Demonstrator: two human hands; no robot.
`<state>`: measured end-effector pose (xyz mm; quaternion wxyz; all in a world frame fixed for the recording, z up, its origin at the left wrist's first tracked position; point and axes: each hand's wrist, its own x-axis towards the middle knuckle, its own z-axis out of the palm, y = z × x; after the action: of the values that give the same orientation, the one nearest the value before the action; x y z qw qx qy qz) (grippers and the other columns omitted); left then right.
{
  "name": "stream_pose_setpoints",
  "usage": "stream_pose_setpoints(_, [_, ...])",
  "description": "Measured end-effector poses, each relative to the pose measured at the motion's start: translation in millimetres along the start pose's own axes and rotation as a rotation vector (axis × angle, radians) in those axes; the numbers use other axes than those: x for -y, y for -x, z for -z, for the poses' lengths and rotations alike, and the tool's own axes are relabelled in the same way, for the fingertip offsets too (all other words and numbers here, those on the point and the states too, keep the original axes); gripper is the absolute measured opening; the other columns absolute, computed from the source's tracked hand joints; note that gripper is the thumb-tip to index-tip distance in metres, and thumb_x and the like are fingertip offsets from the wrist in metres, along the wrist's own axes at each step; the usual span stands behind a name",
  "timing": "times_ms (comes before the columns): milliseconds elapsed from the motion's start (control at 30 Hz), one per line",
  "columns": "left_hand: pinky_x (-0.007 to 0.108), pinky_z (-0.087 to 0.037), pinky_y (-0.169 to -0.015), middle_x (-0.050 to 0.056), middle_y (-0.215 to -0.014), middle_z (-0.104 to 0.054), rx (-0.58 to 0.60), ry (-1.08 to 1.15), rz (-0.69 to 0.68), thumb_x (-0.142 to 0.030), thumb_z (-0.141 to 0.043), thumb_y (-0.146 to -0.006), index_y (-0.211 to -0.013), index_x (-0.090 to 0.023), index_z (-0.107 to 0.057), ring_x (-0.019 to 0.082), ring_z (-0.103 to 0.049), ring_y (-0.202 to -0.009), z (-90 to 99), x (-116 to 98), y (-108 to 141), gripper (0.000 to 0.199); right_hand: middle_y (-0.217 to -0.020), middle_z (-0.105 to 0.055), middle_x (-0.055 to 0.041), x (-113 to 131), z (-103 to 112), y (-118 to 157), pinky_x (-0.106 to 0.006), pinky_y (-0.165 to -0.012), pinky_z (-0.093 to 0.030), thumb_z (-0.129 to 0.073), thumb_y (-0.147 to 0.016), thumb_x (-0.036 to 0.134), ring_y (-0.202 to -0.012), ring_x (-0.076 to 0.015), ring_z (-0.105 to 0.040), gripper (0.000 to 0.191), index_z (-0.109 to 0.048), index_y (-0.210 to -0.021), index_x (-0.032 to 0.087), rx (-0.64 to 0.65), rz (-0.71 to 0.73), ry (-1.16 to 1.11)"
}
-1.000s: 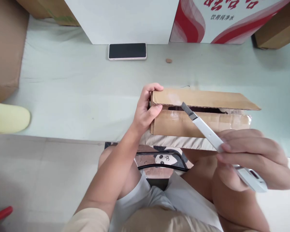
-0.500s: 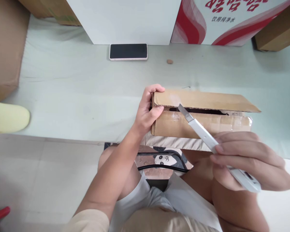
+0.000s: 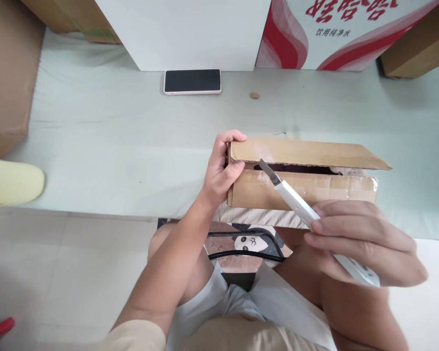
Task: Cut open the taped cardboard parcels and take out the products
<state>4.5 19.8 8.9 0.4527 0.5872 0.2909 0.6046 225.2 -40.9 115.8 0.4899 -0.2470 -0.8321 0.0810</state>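
Currently, the box [image 3: 300, 192] lies at the near edge of the green cloth [image 3: 113, 146], in front of the person, its long axis running left to right. A gap [image 3: 310, 169] between the upper flap [image 3: 307, 152] and the near panel [image 3: 287, 189] follows that axis.

The left hand [image 3: 221, 168] clasps the left end of the box: thumb at the gap's end, fingers over the far edge. The right hand [image 3: 366, 241] pinches the knife [image 3: 296, 202] by its handle between thumb and fingers, below and to the right of the gap.

Reference relation: from the right hand, the gap lies forward and to the left. The knife is set diagonally to it, handle toward the lower right, blade [image 3: 269, 172] toward the upper left. The blade tip appears over the left portion of the gap, just right of the left thumb; thus the left hand is nearer the tip than the right. Contact between blade and cardboard cannot be confirmed from this angle.
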Motion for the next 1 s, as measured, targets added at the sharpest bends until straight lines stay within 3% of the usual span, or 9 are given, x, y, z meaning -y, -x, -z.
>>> stream_pose_setpoints(167, [0.036,-0.052,-0.087,0.003,-0.12,-0.056,0.003,-0.008,0.01,-0.064,-0.061,-0.096,-0.128,-0.036,-0.053,0.021,-0.057,-0.097,0.0,-2,0,0.043,-0.074,-0.076,0.0032,0,-1,3,-0.028,-0.057,-0.065,-0.075,-0.083,0.0,-0.068,-0.0157,-0.073,0.024,-0.075,-0.074,0.022,0.002,-0.021,0.017])
stream_pose_setpoints(467, [0.035,-0.052,-0.083,0.003,-0.118,-0.056,0.002,-0.013,-0.01,-0.063,-0.062,-0.095,-0.126,-0.035,-0.055,0.019,-0.056,-0.095,0.8,-1,-1,0.042,-0.073,-0.07,0.0,-5,-2,14,-0.032,-0.051,-0.058,-0.065,-0.077,-0.003,-0.067,-0.0154,-0.067,0.026,-0.07,-0.068,0.021,-0.103,-0.023,-0.016])
stream_pose_setpoints(733, [0.033,-0.053,-0.081,0.003,-0.116,-0.056,-0.01,-0.035,-0.002,-0.064,-0.063,-0.095,-0.124,-0.033,-0.056,0.018,-0.057,-0.092,-0.1,-5,-2,0.043,-0.076,-0.07,0.0008,-2,1,19,-0.031,-0.054,-0.056,-0.059,-0.075,-0.003,-0.069,-0.0141,-0.067,0.027,-0.068,-0.067,0.021,-0.131,-0.083,-0.022])
stream_pose_setpoints(1000, [0.035,-0.053,-0.086,0.003,-0.118,-0.058,-0.045,-0.039,0.068,-0.068,-0.063,-0.093,-0.121,-0.034,-0.057,0.02,-0.058,-0.096,-2.1,-12,-1,0.045,-0.076,-0.067,-0.0009,-2,-1,20,-0.038,-0.049,-0.053,-0.062,-0.076,0.0,-0.068,-0.0183,-0.065,0.023,-0.065,-0.068,0.022,-0.132,-0.092,0.002])
